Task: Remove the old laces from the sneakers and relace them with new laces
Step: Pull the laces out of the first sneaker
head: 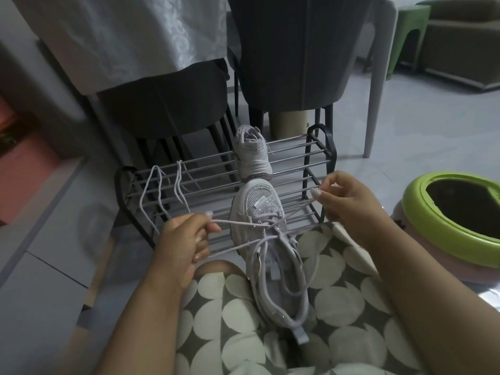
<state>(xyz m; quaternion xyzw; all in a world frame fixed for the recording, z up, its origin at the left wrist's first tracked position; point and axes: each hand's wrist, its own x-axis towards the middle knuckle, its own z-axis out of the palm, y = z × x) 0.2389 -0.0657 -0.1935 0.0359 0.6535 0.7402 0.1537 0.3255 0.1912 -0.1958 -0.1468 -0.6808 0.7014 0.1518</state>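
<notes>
sneaker (266,239) resting on lap, toe over the metal shoe rack (297,155). left hand (184,239) grip pinching lace (243,223) ends; right hand (349,204) grip pinching the other end, pulled taut. second sneaker (253,155) on rack.

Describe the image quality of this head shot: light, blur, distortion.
Head view: dim, flat indoor light, soft shadows, no hard glare. Wide-angle bending curves the floor lines and shoe rack toward the edges. Left margin is smeared. Left hand, right hand and the sneaker on the lap are fairly sharp; the lace is readable.
</notes>
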